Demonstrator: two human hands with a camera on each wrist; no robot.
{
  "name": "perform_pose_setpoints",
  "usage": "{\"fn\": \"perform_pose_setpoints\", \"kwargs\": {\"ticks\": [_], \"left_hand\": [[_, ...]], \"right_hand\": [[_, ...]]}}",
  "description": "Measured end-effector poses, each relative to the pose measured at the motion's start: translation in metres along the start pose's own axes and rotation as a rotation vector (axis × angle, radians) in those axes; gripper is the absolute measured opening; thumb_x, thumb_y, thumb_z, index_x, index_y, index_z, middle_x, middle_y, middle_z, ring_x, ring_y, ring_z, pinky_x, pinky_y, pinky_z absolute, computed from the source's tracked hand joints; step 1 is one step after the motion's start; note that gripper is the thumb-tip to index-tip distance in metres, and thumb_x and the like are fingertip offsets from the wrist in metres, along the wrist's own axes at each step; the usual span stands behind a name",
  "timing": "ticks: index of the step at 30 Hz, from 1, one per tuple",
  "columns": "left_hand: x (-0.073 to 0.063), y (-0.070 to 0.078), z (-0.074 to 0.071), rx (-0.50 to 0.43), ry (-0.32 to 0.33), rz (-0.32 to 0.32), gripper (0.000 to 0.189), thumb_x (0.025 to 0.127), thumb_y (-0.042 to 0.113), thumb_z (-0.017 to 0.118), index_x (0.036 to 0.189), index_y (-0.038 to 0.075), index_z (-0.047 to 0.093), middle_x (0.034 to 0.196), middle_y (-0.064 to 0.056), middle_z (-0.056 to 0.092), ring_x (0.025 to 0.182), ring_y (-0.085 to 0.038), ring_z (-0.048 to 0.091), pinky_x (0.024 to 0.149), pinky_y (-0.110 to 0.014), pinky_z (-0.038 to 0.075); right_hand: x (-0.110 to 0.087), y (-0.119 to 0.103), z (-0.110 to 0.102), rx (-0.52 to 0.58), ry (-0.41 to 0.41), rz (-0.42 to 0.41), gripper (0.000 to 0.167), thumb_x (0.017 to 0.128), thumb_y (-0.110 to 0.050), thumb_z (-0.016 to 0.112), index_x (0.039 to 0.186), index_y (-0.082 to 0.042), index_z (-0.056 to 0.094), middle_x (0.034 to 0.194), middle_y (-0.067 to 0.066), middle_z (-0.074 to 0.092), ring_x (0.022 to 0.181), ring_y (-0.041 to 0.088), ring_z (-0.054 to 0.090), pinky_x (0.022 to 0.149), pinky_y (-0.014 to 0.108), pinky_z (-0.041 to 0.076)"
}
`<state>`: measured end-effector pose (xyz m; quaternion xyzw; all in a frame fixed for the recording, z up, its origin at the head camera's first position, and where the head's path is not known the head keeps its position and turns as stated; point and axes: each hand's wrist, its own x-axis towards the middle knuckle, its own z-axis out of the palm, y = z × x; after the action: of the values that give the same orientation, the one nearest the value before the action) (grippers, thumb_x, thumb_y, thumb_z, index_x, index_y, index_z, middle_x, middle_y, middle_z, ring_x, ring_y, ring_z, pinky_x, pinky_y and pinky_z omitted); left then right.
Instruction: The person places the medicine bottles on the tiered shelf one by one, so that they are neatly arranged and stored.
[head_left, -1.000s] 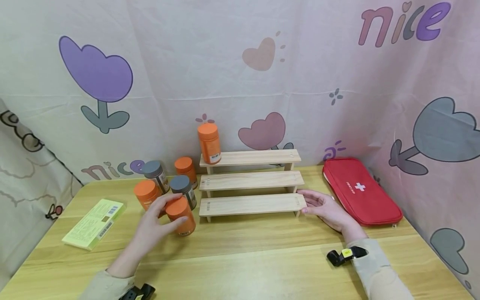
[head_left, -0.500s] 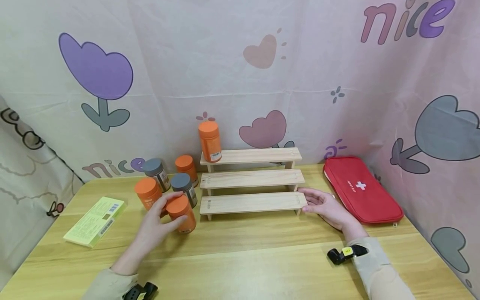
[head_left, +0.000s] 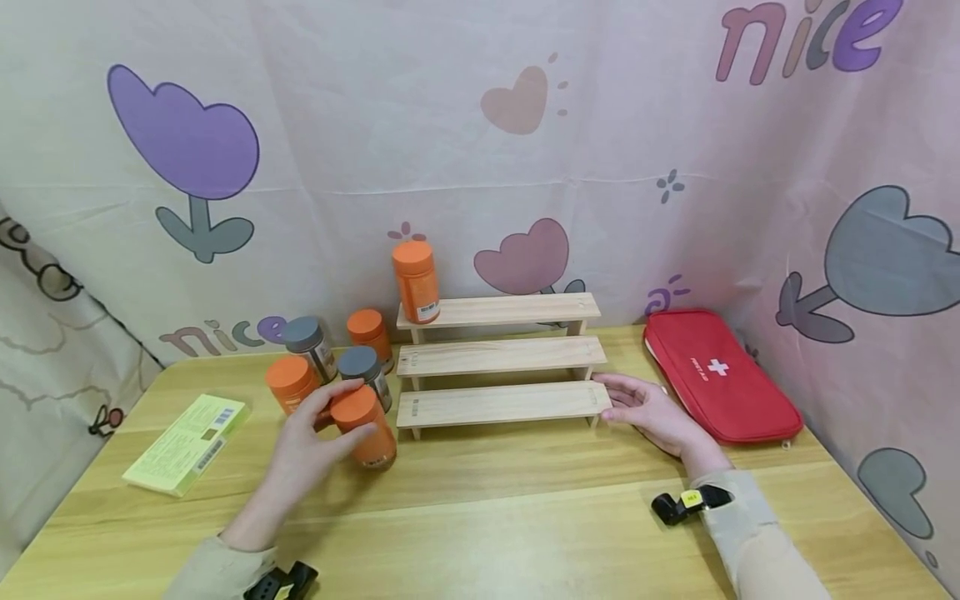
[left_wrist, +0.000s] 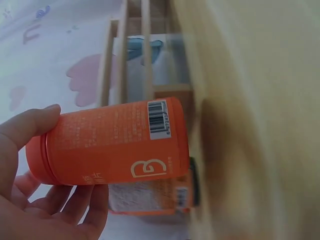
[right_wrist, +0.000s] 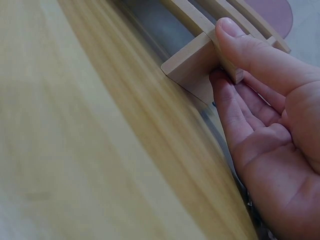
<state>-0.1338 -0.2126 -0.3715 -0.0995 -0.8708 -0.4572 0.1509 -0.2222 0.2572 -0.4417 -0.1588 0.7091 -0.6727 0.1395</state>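
Observation:
My left hand (head_left: 311,442) grips an orange bottle (head_left: 369,432) near its cap, thumb on one side and fingers on the other. In the left wrist view the orange bottle (left_wrist: 115,140) shows a barcode label, and its base is close over the table. At the other side, my right hand (head_left: 647,410) pinches the right end of the lowest step of a three-tier wooden shelf (head_left: 502,404). The right wrist view shows the thumb on top of the shelf board (right_wrist: 227,60) and fingers beneath. Another orange bottle (head_left: 417,283) stands on the top step's left end.
Behind the left hand stand two grey-capped jars (head_left: 309,346) and two more orange bottles (head_left: 291,383), close together. A flat yellow-green box (head_left: 186,444) lies at the left of the wooden table (head_left: 480,533). A red first-aid pouch (head_left: 723,375) lies right of the shelf.
The orange bottle in my left hand has shifted slightly to the right and tilted a little. The right hand keeps its pinch on the shelf.

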Motion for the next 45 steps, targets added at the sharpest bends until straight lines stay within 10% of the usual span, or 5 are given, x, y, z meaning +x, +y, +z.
{"fn": "perform_pose_setpoints", "kwargs": {"ticks": [19, 34, 45], "left_hand": [[0.035, 0.06, 0.015, -0.075, -0.086, 0.14, 0.054, 0.08, 0.02, 0.079, 0.129, 0.017, 0.058, 0.121, 0.001, 0.058, 0.102, -0.014, 0.058, 0.085, -0.03, 0.049], [0.092, 0.096, 0.053, -0.198, -0.187, 0.162, 0.052, 0.081, 0.018, 0.079, 0.128, 0.018, 0.058, 0.122, 0.001, 0.056, 0.101, -0.018, 0.057, 0.084, -0.04, 0.051], [0.135, 0.112, 0.077, -0.204, -0.145, 0.153, 0.051, 0.083, 0.017, 0.076, 0.13, 0.015, 0.057, 0.126, -0.001, 0.055, 0.103, -0.017, 0.055, 0.084, -0.035, 0.05]], "right_hand": [[0.002, 0.003, 0.0, 0.023, -0.022, -0.028, 0.067, 0.084, 0.003, 0.069, 0.141, 0.009, 0.035, 0.142, 0.028, 0.039, 0.117, 0.009, 0.053, 0.093, 0.027, 0.047], [0.001, 0.003, 0.0, 0.031, -0.035, -0.047, 0.064, 0.084, 0.003, 0.068, 0.14, 0.009, 0.038, 0.139, 0.022, 0.046, 0.116, 0.01, 0.054, 0.092, 0.028, 0.048], [0.0, 0.002, 0.001, 0.02, -0.015, -0.01, 0.067, 0.083, 0.001, 0.07, 0.141, 0.008, 0.037, 0.142, 0.026, 0.039, 0.118, 0.012, 0.053, 0.093, 0.028, 0.047]]}}
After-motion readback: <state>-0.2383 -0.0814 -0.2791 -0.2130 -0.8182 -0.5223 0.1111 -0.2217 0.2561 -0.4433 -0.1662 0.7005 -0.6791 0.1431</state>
